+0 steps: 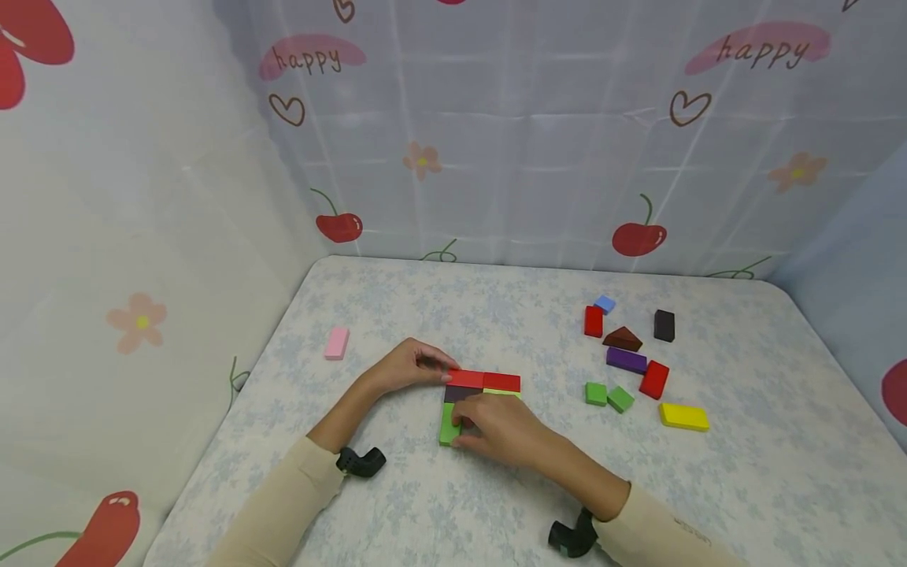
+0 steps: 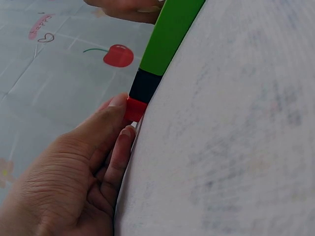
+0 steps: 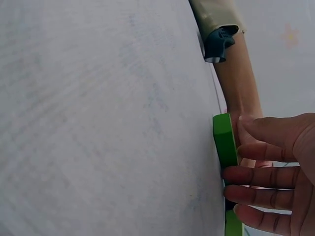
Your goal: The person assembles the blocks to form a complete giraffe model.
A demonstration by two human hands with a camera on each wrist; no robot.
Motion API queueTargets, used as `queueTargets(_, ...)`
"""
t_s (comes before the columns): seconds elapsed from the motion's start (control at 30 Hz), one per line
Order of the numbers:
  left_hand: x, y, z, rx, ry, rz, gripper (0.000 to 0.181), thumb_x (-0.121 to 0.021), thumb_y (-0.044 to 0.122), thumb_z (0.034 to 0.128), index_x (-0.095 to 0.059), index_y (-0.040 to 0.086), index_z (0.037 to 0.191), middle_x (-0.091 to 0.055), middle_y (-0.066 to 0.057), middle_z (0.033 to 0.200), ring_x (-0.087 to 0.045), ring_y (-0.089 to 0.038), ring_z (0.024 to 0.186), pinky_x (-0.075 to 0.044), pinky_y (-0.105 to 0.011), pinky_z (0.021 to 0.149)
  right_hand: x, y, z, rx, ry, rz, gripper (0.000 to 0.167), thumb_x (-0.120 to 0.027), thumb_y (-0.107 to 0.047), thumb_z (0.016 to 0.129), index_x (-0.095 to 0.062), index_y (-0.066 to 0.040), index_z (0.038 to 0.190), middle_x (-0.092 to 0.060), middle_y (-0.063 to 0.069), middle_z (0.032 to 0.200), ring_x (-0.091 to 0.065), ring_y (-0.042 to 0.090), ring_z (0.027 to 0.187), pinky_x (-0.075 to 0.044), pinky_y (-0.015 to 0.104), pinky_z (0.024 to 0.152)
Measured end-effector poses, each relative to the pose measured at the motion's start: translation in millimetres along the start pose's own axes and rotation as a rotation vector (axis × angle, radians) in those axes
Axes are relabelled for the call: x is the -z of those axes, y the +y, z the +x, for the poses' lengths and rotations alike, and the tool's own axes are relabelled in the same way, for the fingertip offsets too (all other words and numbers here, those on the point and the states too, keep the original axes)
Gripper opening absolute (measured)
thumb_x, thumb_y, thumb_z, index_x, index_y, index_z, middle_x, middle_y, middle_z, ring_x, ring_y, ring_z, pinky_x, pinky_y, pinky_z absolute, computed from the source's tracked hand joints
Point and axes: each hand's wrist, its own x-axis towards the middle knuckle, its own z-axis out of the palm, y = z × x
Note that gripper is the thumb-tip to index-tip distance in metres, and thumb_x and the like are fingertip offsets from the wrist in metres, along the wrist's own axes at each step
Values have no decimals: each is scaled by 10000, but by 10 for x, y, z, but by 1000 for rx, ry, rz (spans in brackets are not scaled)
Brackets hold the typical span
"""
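Note:
Flat blocks lie together mid-table: a light red block point(image 1: 466, 379) and a darker red block point(image 1: 501, 382) at the far end, then a dark block point(image 1: 464, 393) and a yellow-green strip point(image 1: 505, 391), with a green block point(image 1: 449, 425) nearest. My left hand point(image 1: 414, 364) pinches the left end of the light red block, its thumb on the red end point(image 2: 135, 109) in the left wrist view. With fairly straight fingers, my right hand point(image 1: 503, 425) touches the green block point(image 3: 225, 140) and the blocks beside it. It covers the right part of the arrangement.
A pink block point(image 1: 336, 344) lies off to the left. On the right are scattered a yellow block point(image 1: 683, 416), a purple block point(image 1: 627, 360), a brown triangular block point(image 1: 623, 339), a black block point(image 1: 664, 325), a blue block point(image 1: 605, 304), and several red and green ones.

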Motion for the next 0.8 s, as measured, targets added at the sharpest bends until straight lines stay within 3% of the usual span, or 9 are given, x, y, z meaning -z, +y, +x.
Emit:
queueTargets(0.2, -3, 3, -2, 5, 6, -17, 232, -804, 91, 884, -800, 111, 1115, -769, -30, 1027, -649, -148, 744, -520, -261, 680, 148, 40, -79, 5, -35, 52, 255, -784, -343, 912, -761, -172, 1100, -728, -67, 1049, -646, 61, 928, -522, 277, 764)
queueTargets(0.37, -10, -9, 1, 5, -4, -38, 232, -795, 81, 890, -793, 85, 1122, -765, -38, 1088, -709, -172, 853, -544, -273, 747, 349, 107, -139, -7, -42, 135, 295, -748, -323, 945, -747, -131, 1169, -731, -27, 1102, -672, 140, 976, -539, 325, 812)
queueTargets(0.53, -3, -23, 2, -2, -12, -25, 231, -803, 132, 892, -798, 117, 1123, -766, -21, 1086, -714, -173, 880, -551, -295, 769, 592, 238, -208, -27, 11, 199, 325, -733, -342, 955, -746, -120, 1192, -737, -23, 1099, -653, 141, 939, -544, 345, 794)
queueTargets(0.8, 11, -14, -1, -8, -15, -5, 227, -817, 184, 885, -807, 170, 1111, -768, 3, 1069, -675, -129, 822, -538, -286, 735, 969, 546, -370, -91, 132, 322, 283, -732, -312, 959, -736, -188, 1213, -729, -75, 1100, -632, 87, 962, -540, 338, 796)
